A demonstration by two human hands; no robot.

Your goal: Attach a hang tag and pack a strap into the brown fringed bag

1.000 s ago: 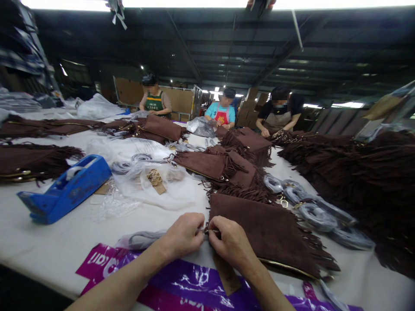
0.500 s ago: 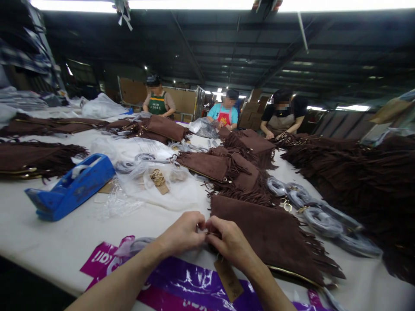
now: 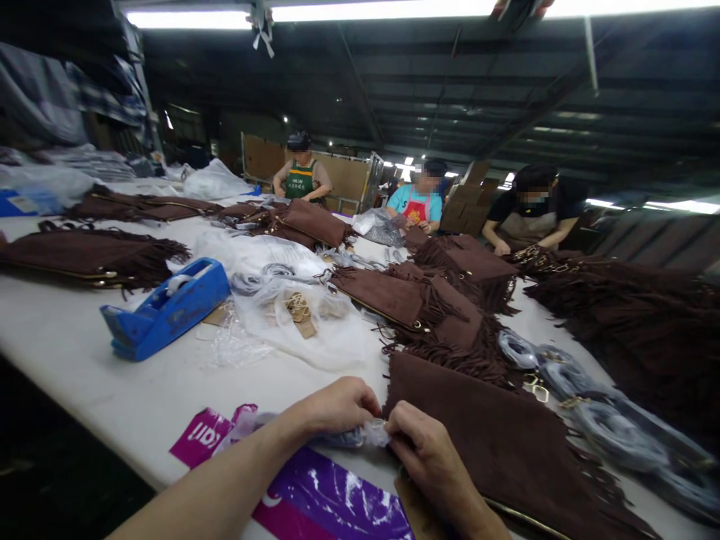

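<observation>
My left hand and my right hand meet low in the middle of the view, fingertips bent together. Between them is the bunched end of a clear plastic wrapper, which runs left under my left wrist around something grey. Both hands pinch at this end; the exact grip of the left fingertips is partly hidden. A brown fringed suede bag with a gold zip lies just right of them. Below my right hand hangs a kraft paper tag. Under my forearms is a purple and magenta printed plastic sheet.
A blue tape dispenser stands on the left. Clear plastic bags with tags lie behind my hands. Grey wrapped strap coils are to the right, beside a large brown fringed pile. Three people work across the table.
The camera view has turned left, so the table shifts right in the picture. My hands have drawn slightly apart, showing more of the clear wrapper between them.
</observation>
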